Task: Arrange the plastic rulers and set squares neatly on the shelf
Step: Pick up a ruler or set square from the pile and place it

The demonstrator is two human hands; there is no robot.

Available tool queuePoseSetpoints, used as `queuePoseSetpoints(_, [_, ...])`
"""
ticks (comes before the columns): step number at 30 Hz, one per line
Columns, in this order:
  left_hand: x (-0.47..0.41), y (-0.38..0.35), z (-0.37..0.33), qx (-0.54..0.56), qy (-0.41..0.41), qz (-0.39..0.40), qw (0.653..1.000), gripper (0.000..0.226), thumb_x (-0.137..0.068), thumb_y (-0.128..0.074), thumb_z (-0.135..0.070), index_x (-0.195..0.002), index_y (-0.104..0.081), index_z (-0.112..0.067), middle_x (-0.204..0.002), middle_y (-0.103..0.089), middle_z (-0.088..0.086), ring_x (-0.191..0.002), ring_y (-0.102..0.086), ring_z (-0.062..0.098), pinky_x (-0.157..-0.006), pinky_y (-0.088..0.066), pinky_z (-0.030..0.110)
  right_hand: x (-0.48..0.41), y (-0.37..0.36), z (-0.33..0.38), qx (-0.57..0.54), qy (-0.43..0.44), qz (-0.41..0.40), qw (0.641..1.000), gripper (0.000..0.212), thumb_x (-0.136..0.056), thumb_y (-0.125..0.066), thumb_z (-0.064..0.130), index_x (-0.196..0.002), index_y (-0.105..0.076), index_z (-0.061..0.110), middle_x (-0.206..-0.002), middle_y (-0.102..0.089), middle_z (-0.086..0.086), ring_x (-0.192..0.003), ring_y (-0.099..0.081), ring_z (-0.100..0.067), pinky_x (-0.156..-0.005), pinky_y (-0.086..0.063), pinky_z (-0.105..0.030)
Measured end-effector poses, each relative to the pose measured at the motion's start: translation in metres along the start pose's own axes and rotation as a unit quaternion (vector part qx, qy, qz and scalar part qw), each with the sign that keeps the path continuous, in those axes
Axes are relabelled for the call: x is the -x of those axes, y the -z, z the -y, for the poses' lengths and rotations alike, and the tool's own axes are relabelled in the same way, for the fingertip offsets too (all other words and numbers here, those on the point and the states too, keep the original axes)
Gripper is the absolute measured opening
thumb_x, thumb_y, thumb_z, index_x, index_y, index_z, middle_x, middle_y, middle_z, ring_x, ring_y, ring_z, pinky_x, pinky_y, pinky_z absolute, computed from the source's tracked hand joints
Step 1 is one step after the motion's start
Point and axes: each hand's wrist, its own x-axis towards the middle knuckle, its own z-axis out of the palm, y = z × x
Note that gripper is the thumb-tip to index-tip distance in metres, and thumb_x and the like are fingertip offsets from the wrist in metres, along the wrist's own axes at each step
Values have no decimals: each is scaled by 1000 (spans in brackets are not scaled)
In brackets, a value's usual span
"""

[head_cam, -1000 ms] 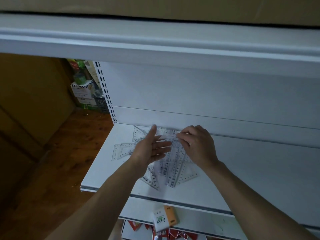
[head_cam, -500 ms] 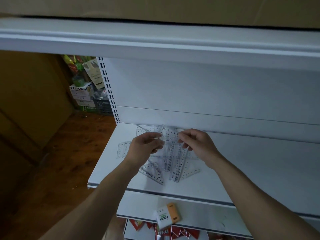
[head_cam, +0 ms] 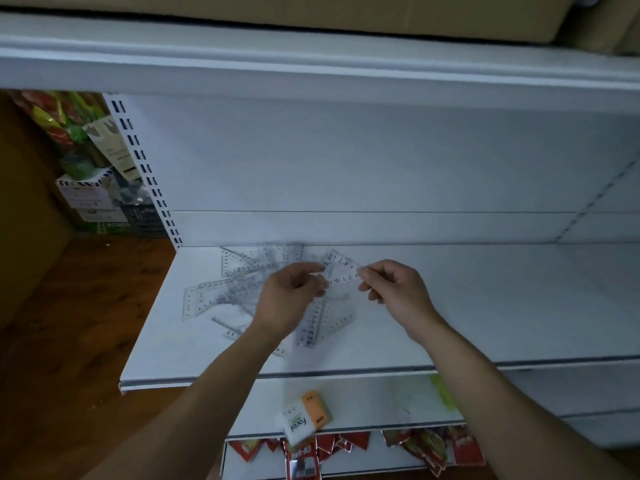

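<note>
My left hand [head_cam: 294,299] and right hand [head_cam: 398,289] both pinch one clear set square [head_cam: 341,271], just right of the pile [head_cam: 242,282]. The plastic looks slippery, so a loose pinch could drop it onto the pile.

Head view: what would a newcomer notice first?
At centre, the left hand and right hand pinch a clear numbered piece between them, over the white shelf. To their left, a jumbled pile of transparent rulers and set squares lies on that shelf, reaching its back wall. Below, an orange-and-white box sits on the lower shelf.
</note>
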Motion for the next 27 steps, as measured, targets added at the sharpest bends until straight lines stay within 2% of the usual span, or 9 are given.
queuePoseSetpoints(2, [2, -27, -7, 8, -8, 23, 1000, 18, -89, -62, -5, -103, -68, -14, -81, -74, -1, -69, -69, 6, -65, -50, 12, 8, 26, -4, -14, -3, -23, 1000, 11, -88, -66, 22, -82, -70, 15, -72, -72, 1, -59, -59, -6, -60, -47, -25])
queuePoseSetpoints(7, [14, -115, -25, 13, -23, 90, 996, 18, -87, -64, -5, -98, -68, -19, -83, -74, 0, -69, -68, 6, -65, -48, 11, 35, 116, -21, -33, -14, -79, 996, 10, -88, -65, 17, -80, -69, 15, -69, -70, 2, -55, -57, -5, -57, -46, -20])
queuePoseSetpoints(11, [36, -216, -34, 17, -39, 140, 989, 18, -87, -62, 0, -96, -69, -14, -78, -73, 0, -64, -67, 5, -61, -47, 10, 69, 213, -49, -23, -14, -123, 992, 9, -89, -64, 18, -81, -69, 15, -69, -70, 3, -57, -58, -5, -57, -46, -19])
queuePoseSetpoints(16, [69, -349, -40, 5, -58, 212, 976, 21, -87, -62, -2, -92, -69, -21, -77, -74, -3, -68, -68, 8, -64, -49, 14, 117, 334, -93, -26, -37, -188, 981, 12, -90, -64, 18, -85, -70, 9, -71, -70, 0, -57, -57, -5, -56, -46, -17])
queuePoseSetpoints(20, [94, -433, -48, 11, -60, 252, 966, 18, -87, -62, 1, -101, -69, -8, -80, -72, 5, -66, -67, 7, -64, -49, 16, 151, 408, -124, -66, -48, -228, 970, 13, -91, -62, 13, -80, -68, 9, -67, -67, -1, -54, -54, -5, -53, -44, -14])
queuePoseSetpoints(21, [100, -450, -50, 13, -58, 262, 963, 18, -88, -61, 2, -103, -68, -4, -79, -71, 7, -63, -66, 7, -62, -49, 17, 158, 423, -131, -75, -49, -236, 968, 13, -91, -62, 13, -79, -67, 10, -67, -66, -1, -53, -54, -5, -53, -44, -14])
queuePoseSetpoints(24, [112, -493, -55, 16, -47, 282, 958, 16, -90, -57, 5, -105, -63, 3, -69, -65, 8, -42, -53, 7, -41, -42, 17, 171, 459, -148, -100, -50, -263, 958, 12, -90, -62, 13, -80, -68, 10, -68, -65, -4, -51, -54, -1, -52, -44, -14])
queuePoseSetpoints(25, [111, -507, -55, 7, -47, 286, 957, 16, -91, -58, 3, -106, -64, 1, -71, -66, 7, -43, -53, 7, -40, -40, 16, 173, 471, -154, -101, -52, -270, 956, 12, -91, -62, 13, -80, -67, 9, -68, -65, -4, -51, -53, -1, -52, -44, -14])
queuePoseSetpoints(27, [106, -534, -53, -25, -55, 299, 952, 16, -91, -61, -4, -104, -67, -9, -82, -70, 9, -58, -60, 13, -44, -43, 15, 174, 492, -167, -98, -61, -281, 953, 12, -91, -62, 13, -83, -67, 6, -68, -66, -4, -51, -54, -2, -53, -44, -16])
